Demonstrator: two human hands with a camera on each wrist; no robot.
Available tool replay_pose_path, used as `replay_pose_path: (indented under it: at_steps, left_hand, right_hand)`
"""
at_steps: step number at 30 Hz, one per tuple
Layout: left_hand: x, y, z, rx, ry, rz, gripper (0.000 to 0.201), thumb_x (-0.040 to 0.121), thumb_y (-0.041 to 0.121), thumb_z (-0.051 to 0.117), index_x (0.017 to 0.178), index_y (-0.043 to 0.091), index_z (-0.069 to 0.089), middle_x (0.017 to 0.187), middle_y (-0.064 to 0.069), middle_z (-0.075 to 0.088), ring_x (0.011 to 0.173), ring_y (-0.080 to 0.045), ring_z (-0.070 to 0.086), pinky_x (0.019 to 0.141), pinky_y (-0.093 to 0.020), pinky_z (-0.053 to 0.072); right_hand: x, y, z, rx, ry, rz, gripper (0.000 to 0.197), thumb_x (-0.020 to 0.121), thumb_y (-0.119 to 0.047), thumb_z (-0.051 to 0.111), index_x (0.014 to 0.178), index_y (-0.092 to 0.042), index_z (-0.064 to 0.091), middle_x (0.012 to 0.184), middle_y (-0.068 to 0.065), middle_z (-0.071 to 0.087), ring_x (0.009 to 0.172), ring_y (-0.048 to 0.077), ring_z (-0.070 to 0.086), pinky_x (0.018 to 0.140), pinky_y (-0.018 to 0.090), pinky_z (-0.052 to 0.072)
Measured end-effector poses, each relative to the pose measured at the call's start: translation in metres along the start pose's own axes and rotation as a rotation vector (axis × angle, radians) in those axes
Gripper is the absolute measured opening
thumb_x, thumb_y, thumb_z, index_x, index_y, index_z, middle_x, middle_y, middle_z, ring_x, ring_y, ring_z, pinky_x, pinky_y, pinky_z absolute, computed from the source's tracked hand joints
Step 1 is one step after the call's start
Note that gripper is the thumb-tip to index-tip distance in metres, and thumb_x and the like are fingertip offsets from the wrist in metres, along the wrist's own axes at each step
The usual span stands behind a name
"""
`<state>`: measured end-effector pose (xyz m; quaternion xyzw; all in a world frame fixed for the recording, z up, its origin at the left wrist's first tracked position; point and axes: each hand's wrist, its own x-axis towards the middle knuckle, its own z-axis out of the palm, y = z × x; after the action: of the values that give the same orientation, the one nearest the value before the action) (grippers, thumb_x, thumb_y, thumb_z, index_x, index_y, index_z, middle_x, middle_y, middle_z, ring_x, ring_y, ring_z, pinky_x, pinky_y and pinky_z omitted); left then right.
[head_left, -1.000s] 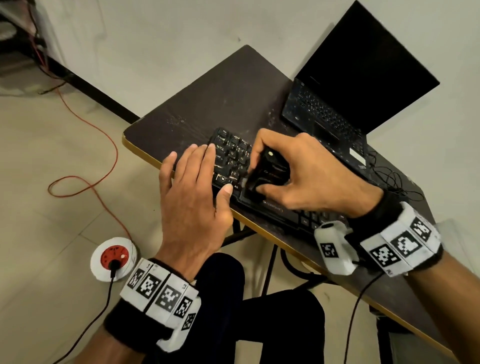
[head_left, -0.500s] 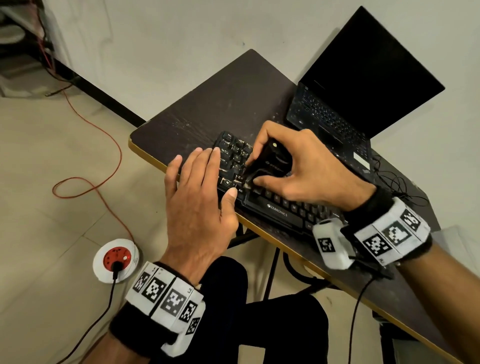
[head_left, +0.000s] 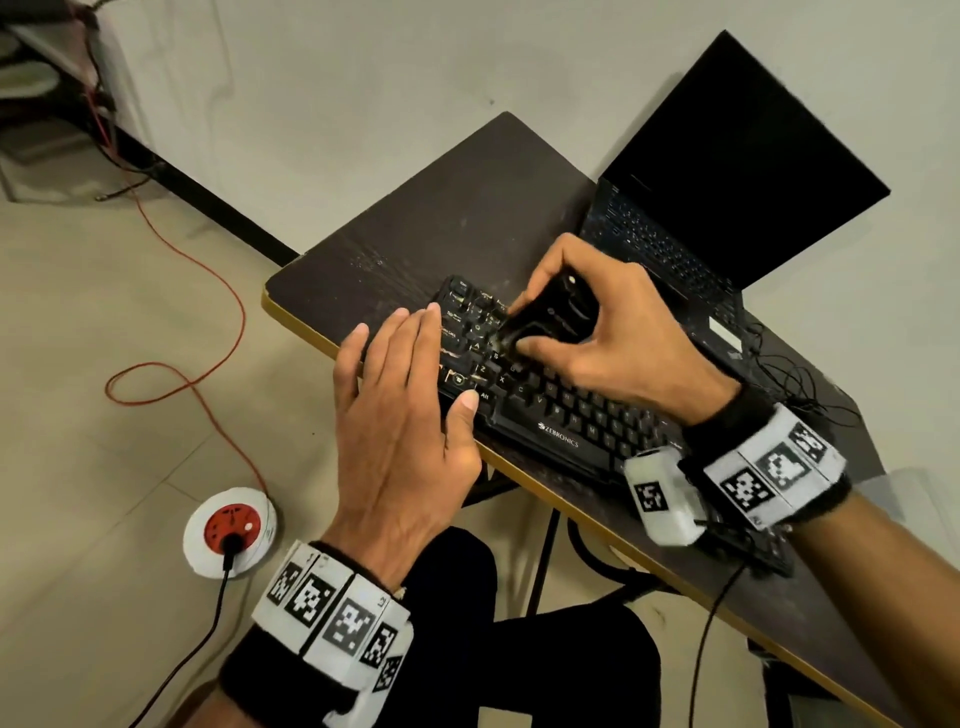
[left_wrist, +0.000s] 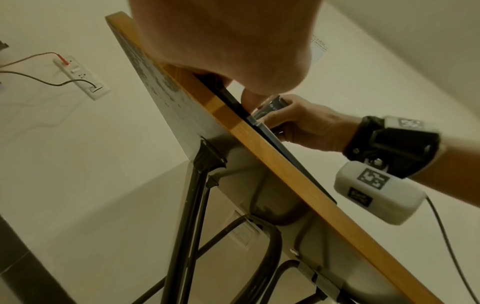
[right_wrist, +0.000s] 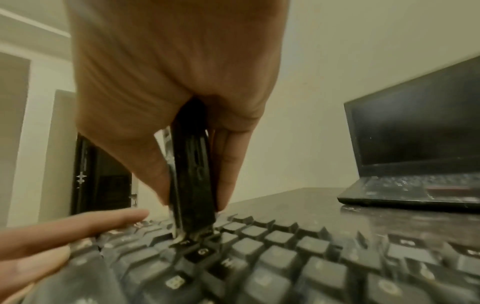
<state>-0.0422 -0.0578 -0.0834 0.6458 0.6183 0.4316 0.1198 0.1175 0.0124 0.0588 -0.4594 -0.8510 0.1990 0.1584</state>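
Observation:
A black keyboard (head_left: 561, 415) lies along the near edge of a dark table (head_left: 467, 208). My right hand (head_left: 524, 330) grips a black brush (head_left: 563, 312) between thumb and fingers, its pale bristles down on the keys near the keyboard's left end. The right wrist view shows the brush (right_wrist: 193, 174) standing upright on the keys (right_wrist: 285, 257). My left hand (head_left: 431, 364) lies flat with straight fingers on the keyboard's left end, thumb on the bottom row. In the left wrist view the table's edge (left_wrist: 285, 164) hides the keys.
An open black laptop (head_left: 727, 171) with a dark screen stands behind the keyboard at the right. Thin black cables (head_left: 789, 374) lie beside it. On the floor at the left sit a round extension socket (head_left: 231, 530) and a red cable (head_left: 208, 312). My knees are under the table.
The brush has moved across the keys from the near rows toward the far rows at the keyboard's left end. My left hand has stayed flat in place.

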Motion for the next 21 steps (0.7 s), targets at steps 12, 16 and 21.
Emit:
replay_pose_path:
  at_steps: [12,16,21]
  left_hand:
    - [0.000,-0.001,0.002,-0.018,0.017,-0.010,0.080,0.089,0.039,0.048,0.159,0.003,0.034,0.156,-0.011,0.049,0.151,-0.024,0.037,0.129,-0.042,0.010]
    - [0.000,-0.002,0.002,-0.011,0.003,-0.007,0.080,0.090,0.042,0.044,0.159,0.004,0.033,0.157,-0.010,0.048,0.152,-0.023,0.037,0.129,-0.041,0.010]
    - [0.000,-0.001,0.002,-0.016,0.001,-0.012,0.079,0.091,0.043,0.042,0.160,0.005,0.032,0.158,-0.010,0.047,0.153,-0.022,0.035,0.129,-0.045,0.013]
  right_hand:
    - [0.013,0.010,-0.003,0.024,-0.072,-0.004,0.036,0.081,-0.004,0.089,0.104,-0.013,0.063,0.102,0.003,0.080,0.097,0.022,0.079,0.090,0.051,0.062]
    - [0.019,0.020,-0.010,-0.061,0.044,0.043,0.036,0.079,-0.009,0.089,0.103,-0.016,0.063,0.099,-0.001,0.079,0.093,0.018,0.078,0.088,0.051,0.062]
    - [0.018,0.026,-0.010,-0.024,0.004,0.050,0.037,0.080,-0.007,0.090,0.102,-0.018,0.062,0.102,0.001,0.080,0.098,0.018,0.079,0.092,0.048,0.063]
